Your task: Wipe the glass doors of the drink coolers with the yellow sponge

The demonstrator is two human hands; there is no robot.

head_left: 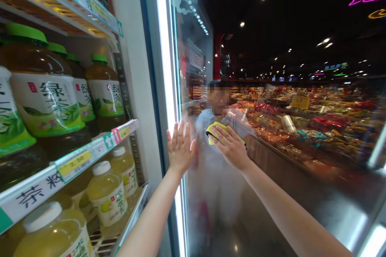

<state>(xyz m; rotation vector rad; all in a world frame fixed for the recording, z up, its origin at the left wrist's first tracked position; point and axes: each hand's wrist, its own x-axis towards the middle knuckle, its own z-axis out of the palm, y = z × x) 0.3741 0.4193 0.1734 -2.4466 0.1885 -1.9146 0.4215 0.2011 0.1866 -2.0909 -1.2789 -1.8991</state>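
Observation:
My right hand [230,146] presses a folded yellow cloth [215,128] with a dark edge against a glass door [217,192]. Its fingers lie over the cloth. To the left, my left hand [181,146] has its fingers spread upward, with the palm toward the door's left edge beside a bright light strip [169,68]. It holds nothing. The glass looks hazy around both hands, and a reflected person shows in it behind the cloth.
On the left, cooler shelves hold green tea bottles [48,100] with green caps and paler bottles [107,192] with white caps. A shelf rail [72,164] carries price tags. Through or in the glass appear heaped packaged goods [301,128] and ceiling lights.

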